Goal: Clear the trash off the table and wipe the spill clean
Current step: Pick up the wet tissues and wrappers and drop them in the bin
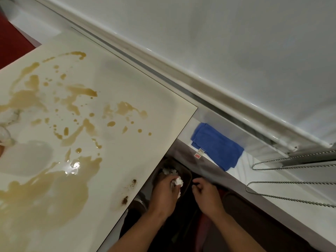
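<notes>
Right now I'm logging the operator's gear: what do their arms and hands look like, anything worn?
Both forearms are bare as far as the frame shows, with no sleeves. The left hand and right hand have no gloves, and no watch, bracelet or rings are visible.

Home room, table by a window.
Glossy cream table [127, 84] sits with its far edge close to a white windowsill [263, 166]; beaded blind chains [291, 184] hang over the sill, folded blue cloth [218, 146] lies on it. Dark bin [185, 177] sits below the table's corner. Red floor [11, 46] at far left.
</notes>
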